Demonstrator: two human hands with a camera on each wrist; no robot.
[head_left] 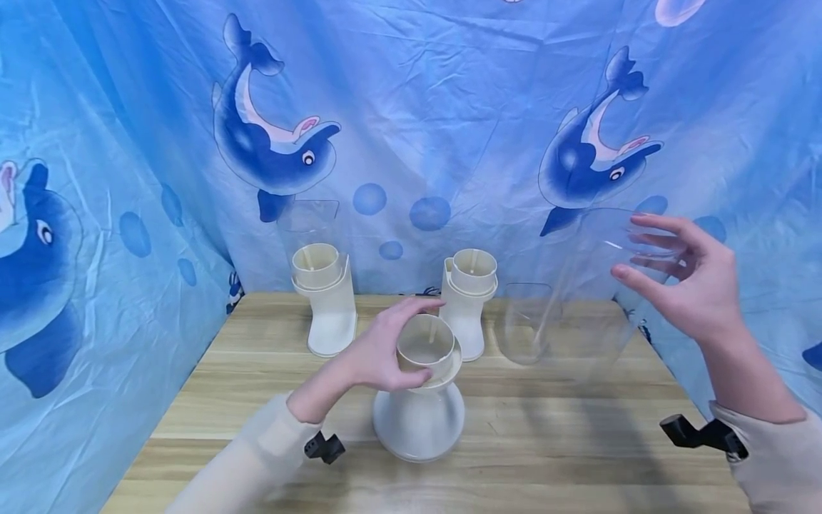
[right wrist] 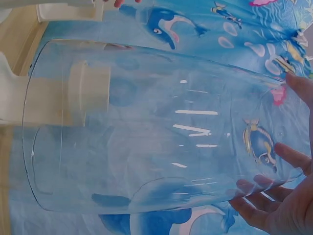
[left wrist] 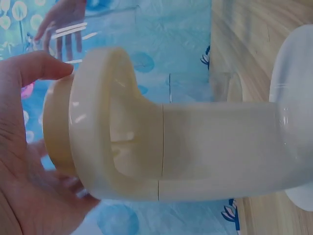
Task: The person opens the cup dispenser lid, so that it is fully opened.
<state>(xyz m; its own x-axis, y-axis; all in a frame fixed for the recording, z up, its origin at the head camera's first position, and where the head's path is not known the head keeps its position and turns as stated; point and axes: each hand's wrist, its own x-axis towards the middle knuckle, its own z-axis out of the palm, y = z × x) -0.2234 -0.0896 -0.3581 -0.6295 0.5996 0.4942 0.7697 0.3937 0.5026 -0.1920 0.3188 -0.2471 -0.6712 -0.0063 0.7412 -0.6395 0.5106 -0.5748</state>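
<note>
A cream plastic stand (head_left: 420,421) with a wide round base and a ring-shaped collar stands upright at the table's front middle. My left hand (head_left: 379,350) grips its collar from the left, thumb and fingers curved round it; the left wrist view shows the stand (left wrist: 210,147) from the side. Up at the right, my right hand (head_left: 696,285) holds a large clear cylinder (head_left: 587,307) by its upper end, off the table. The right wrist view shows that cylinder (right wrist: 146,137) with its wide lower end apart from the stands.
Two more cream stands stand farther back, a left one (head_left: 332,314) and a right one (head_left: 464,314). A smaller clear container (head_left: 526,332) is beside the right one. Another faint clear piece (head_left: 315,218) shows above the left one. A blue dolphin-print cloth (head_left: 437,107) hangs behind the table.
</note>
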